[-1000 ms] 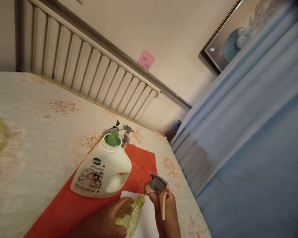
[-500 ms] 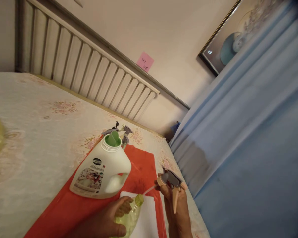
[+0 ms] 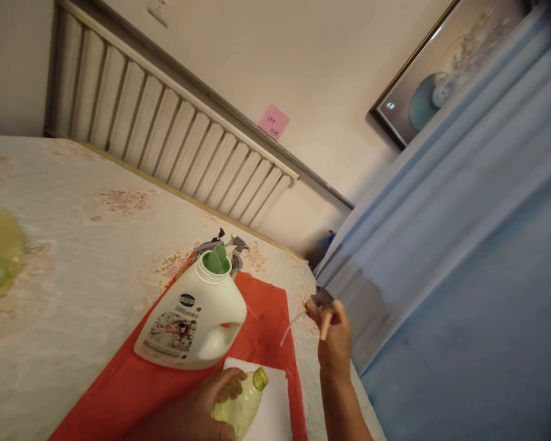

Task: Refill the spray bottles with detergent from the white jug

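Grey sprayer head (image 3: 322, 300) in right-hand grip (image 3: 334, 334)

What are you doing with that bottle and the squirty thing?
A person's left hand holds a small yellow-green bottle with its neck open, over a white cloth on a red mat. The right hand holds the spray head up and clear of it, tube dangling. A big white jug stands uncapped on the mat.
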A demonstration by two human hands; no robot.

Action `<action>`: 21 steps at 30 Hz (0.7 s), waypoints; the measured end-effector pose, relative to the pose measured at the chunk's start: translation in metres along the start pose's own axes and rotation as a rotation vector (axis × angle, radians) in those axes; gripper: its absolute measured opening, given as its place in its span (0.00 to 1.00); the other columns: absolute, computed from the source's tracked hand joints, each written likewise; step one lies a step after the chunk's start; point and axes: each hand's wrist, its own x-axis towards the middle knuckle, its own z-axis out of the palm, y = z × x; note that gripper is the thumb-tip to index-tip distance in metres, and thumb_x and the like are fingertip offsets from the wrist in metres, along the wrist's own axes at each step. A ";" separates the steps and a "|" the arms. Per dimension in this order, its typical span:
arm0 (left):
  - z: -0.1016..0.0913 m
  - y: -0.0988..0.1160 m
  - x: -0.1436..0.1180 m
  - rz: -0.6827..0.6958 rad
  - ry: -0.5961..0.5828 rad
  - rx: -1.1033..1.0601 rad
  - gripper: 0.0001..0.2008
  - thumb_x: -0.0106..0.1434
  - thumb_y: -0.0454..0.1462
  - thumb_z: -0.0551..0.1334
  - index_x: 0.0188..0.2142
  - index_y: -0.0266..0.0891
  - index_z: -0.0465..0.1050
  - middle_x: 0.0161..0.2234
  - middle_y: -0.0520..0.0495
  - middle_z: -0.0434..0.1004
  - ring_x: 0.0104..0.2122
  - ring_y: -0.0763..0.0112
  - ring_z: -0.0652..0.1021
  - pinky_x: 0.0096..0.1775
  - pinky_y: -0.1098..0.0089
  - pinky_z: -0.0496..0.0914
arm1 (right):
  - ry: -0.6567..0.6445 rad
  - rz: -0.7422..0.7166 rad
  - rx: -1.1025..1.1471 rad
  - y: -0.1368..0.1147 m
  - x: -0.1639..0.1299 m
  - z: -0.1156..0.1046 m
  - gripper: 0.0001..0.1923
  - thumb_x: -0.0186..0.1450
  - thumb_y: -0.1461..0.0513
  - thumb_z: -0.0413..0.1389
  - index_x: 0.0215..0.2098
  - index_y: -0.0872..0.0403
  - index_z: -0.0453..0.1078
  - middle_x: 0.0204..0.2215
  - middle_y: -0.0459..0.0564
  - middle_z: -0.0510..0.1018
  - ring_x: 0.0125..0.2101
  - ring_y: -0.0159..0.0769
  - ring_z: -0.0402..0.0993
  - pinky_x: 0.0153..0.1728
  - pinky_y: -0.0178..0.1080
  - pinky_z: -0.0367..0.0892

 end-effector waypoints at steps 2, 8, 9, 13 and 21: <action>0.000 0.002 -0.002 -0.018 0.003 0.011 0.44 0.44 0.29 0.67 0.62 0.44 0.58 0.60 0.46 0.69 0.62 0.52 0.66 0.59 0.61 0.63 | -0.192 -0.095 -0.160 0.019 0.001 0.011 0.17 0.59 0.60 0.58 0.47 0.55 0.73 0.38 0.50 0.81 0.36 0.38 0.78 0.40 0.42 0.73; 0.000 0.000 -0.001 0.022 -0.007 0.046 0.45 0.43 0.27 0.66 0.62 0.44 0.58 0.60 0.46 0.71 0.60 0.54 0.69 0.59 0.62 0.64 | -0.454 -0.162 -0.355 0.068 -0.032 0.041 0.20 0.50 0.69 0.54 0.39 0.51 0.79 0.32 0.46 0.82 0.30 0.37 0.74 0.36 0.38 0.69; -0.001 -0.001 0.000 0.033 -0.008 0.051 0.45 0.43 0.27 0.66 0.62 0.44 0.59 0.60 0.46 0.71 0.60 0.54 0.69 0.59 0.62 0.64 | -0.485 -0.171 -0.382 0.074 -0.037 0.044 0.21 0.50 0.70 0.54 0.39 0.51 0.79 0.30 0.46 0.81 0.30 0.36 0.73 0.35 0.37 0.67; -0.001 0.000 -0.001 0.030 -0.004 0.073 0.45 0.43 0.29 0.67 0.62 0.42 0.59 0.59 0.44 0.71 0.59 0.53 0.70 0.58 0.61 0.65 | -0.567 -0.178 -0.466 0.094 -0.052 0.054 0.19 0.49 0.71 0.53 0.35 0.51 0.78 0.28 0.45 0.80 0.28 0.35 0.72 0.32 0.34 0.63; 0.000 0.007 -0.006 0.008 -0.005 0.108 0.44 0.42 0.30 0.69 0.61 0.42 0.61 0.57 0.44 0.73 0.57 0.50 0.71 0.57 0.59 0.66 | -0.608 -0.095 -0.425 0.112 -0.062 0.064 0.16 0.50 0.69 0.55 0.35 0.54 0.79 0.29 0.50 0.81 0.30 0.40 0.74 0.35 0.38 0.64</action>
